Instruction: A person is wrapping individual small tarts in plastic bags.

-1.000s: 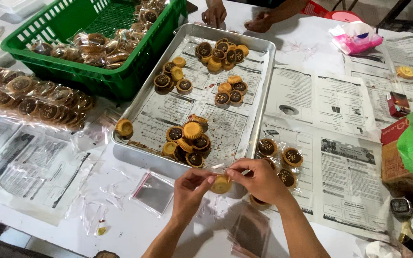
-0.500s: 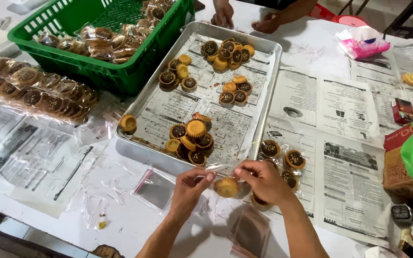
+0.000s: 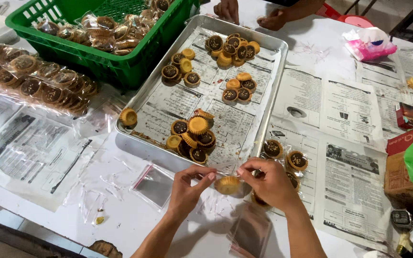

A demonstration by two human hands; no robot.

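Step in hand, as judged: bagging a single tart. The left hand (image 3: 186,187) and the right hand (image 3: 267,183) worked at the near edge of the table (image 3: 311,57), just in front of the metal tray (image 3: 268,102). Between them lay a small golden tart (image 3: 227,184), apparently inside or at the mouth of a clear plastic sleeve (image 3: 225,168).

Left hand: fingers curled, thumb and forefinger pinched on the left edge of the sleeve. Right hand: thumb and forefinger pinched on the right edge, the remaining fingers loosely bent. Neither hand gripped the tart itself; the tart sat between the two sets of fingertips, touching or nearly touching them. Whether it was fully inside the sleeve could not be told.

Next move, as judged: it would call for holding the sleeve mouth open and keeping the tart level, since the crust looked fragile and crumbs lay on the tray lining.

A flat empty sleeve (image 3: 155,184) lay to the left of the left hand. Wrapped tarts (image 3: 285,155) lay just beyond the right hand. A pile of unwrapped tarts (image 3: 192,138) sat in the near end of the tray. A green basket (image 3: 115,59) of wrapped tarts stood at the far left. Another person's hands (image 3: 249,14) rested at the far edge.
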